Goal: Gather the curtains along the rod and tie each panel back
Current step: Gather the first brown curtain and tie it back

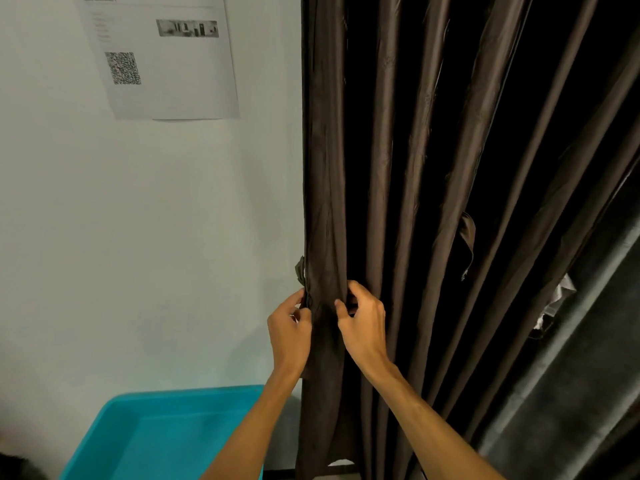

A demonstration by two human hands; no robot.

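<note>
The brown curtain [415, 168] hangs in long upright folds beside the white wall [173, 220]. Its leftmost fold passes between both hands. The left hand [289, 329] pinches the outer edge. The right hand [363, 323] has its curled fingers [341, 306] gripping the inner side.

One head-worn camera looks forward and a little down from close range, facing the brown curtain [415, 168] on the right and the white wall [173, 237] on the left.
</note>
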